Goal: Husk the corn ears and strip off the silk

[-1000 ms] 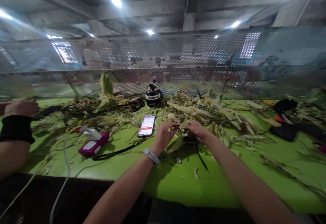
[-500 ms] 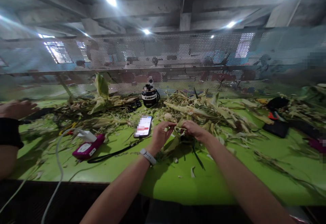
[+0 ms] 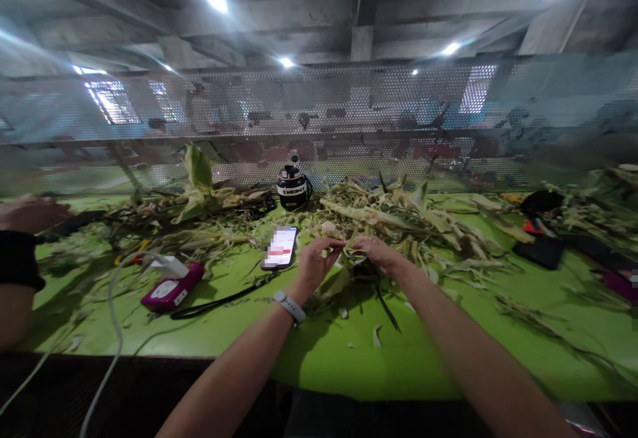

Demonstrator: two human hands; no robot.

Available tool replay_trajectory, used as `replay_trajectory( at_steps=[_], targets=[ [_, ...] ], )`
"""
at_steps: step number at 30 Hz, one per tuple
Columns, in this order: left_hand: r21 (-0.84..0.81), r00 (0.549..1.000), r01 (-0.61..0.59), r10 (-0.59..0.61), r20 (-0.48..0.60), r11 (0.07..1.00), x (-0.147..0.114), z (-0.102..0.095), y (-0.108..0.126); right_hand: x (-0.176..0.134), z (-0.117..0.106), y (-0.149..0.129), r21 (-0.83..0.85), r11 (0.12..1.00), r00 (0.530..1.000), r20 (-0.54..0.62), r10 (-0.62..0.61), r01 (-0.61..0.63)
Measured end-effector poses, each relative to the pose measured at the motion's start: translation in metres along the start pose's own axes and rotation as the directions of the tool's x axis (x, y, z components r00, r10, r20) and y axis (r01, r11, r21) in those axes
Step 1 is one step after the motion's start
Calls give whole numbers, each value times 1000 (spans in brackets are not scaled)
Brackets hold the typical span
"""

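My left hand (image 3: 318,266), with a pale watch on its wrist, is closed in a pinch at the edge of a pale green corn husk (image 3: 351,250). Opposite it, my right hand (image 3: 377,252) has its fingers curled on the same husk, so the two hands nearly meet. Exactly where the fingertips grip is partly hidden. Below them, loose leaves hang over the green table (image 3: 323,365). A large heap of dry husks (image 3: 399,215) lies just beyond my hands. To the left of my left hand is a lit phone (image 3: 280,248) with a black strap.
A black bottle (image 3: 293,189) marked ENERGY stands at the back before a perforated screen (image 3: 319,102). A purple power block (image 3: 172,288) with a white plug and cable lies left. Another person's hand (image 3: 34,213) reaches in at far left. Dark items (image 3: 541,248) lie right.
Hardly anything differs. My right hand's fingers have shifted slightly on the husk, while my left hand stays in place.
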State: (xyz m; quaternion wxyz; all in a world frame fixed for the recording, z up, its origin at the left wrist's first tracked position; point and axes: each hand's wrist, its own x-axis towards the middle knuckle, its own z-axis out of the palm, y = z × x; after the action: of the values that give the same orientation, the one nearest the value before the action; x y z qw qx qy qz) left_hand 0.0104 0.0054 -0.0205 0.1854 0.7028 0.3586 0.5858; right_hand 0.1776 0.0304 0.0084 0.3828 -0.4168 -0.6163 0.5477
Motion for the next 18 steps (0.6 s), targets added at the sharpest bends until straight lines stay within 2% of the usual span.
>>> replay_trajectory(
  at_steps=[3, 7, 10, 15, 18],
  targets=[
    [65, 998, -65, 64, 12, 996, 0, -1, 0, -1, 3, 1, -2, 1000, 1000, -1, -5, 5],
    [80, 997, -76, 77, -3, 994, 1, 0, -1, -4, -1, -4, 32, 999, 1000, -12, -4, 4],
    [46, 1000, -9, 9, 2, 999, 2, 1, -2, -5, -7, -10, 26, 1000, 999, -33, -11, 11],
    [-76, 984, 175, -171, 55, 982, 3, 1, -1, -5, -12, -11, -1, 999, 999, -13, 33, -33],
    [-101, 983, 183, -179, 44, 978, 3, 1, -1, -4, -9, -8, 4, 1000, 999, 44, 12, -12]
  ],
)
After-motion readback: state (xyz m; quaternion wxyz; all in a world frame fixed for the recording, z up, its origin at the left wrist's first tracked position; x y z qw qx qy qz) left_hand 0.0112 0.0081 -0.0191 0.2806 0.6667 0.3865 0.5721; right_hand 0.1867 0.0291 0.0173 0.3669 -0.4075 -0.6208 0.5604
